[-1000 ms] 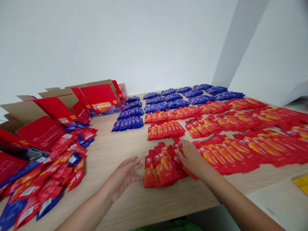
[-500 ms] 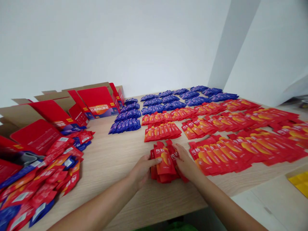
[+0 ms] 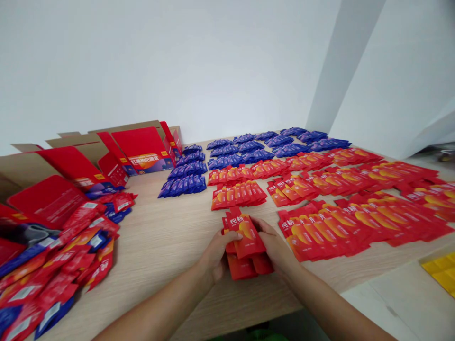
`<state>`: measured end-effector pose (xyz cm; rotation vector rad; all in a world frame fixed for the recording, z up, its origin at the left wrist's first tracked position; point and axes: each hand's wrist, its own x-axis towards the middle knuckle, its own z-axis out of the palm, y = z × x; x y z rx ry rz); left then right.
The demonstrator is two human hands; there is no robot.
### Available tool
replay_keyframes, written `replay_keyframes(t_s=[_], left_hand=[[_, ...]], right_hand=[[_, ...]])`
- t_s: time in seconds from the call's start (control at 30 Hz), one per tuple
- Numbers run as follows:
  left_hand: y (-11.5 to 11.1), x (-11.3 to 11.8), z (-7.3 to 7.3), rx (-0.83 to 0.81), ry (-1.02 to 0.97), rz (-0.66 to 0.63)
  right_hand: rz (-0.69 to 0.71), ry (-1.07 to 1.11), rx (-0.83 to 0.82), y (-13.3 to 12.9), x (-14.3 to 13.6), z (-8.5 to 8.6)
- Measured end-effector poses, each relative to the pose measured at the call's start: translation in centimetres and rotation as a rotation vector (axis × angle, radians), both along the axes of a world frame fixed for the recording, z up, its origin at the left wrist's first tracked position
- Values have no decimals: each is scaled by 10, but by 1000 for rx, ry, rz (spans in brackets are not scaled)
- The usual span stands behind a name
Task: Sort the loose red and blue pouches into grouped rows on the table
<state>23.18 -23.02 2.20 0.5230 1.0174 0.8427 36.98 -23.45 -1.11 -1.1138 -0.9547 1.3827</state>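
Observation:
A stack of red sachets (image 3: 247, 239) with orange fruit prints is held between both hands, just above the near part of the table. My left hand (image 3: 221, 251) grips its left side, thumb lying on the front of the top sachet. On the other side my right hand (image 3: 274, 244) is wrapped round the stack's right edge, its fingers partly hidden behind. Just beyond lies a fanned row of red sachets (image 3: 239, 194). To the right of my right hand is another overlapping row of red sachets (image 3: 320, 232).
Blue sachets (image 3: 183, 185) lie in bundles toward the wall. At left stand open red cartons (image 3: 144, 149), with a loose heap of red and blue sachets (image 3: 67, 265) before them. More red rows fill the right side. Something yellow (image 3: 442, 272) lies beyond the table's right edge.
The held sachets have drawn together: the right-hand ones slid behind the front one. My right hand has closed in round the stack's edge. The view has shifted slightly.

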Motion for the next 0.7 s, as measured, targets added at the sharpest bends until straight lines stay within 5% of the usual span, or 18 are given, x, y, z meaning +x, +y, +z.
replay_keyframes(t_s=[0.13, 0.3, 0.53, 0.7], left_hand=[[-2, -2, 0, -45, -40, 11], [-5, -7, -7, 2, -68, 12], [-11, -10, -9, 121, -64, 65], [-13, -14, -14, 214, -26, 121]], right_hand=[[-85, 292, -66, -5, -13, 8], [-113, 358, -81, -4, -13, 14], [-22, -81, -25, -2, -7, -2], [181, -12, -99, 0, -5, 3]])
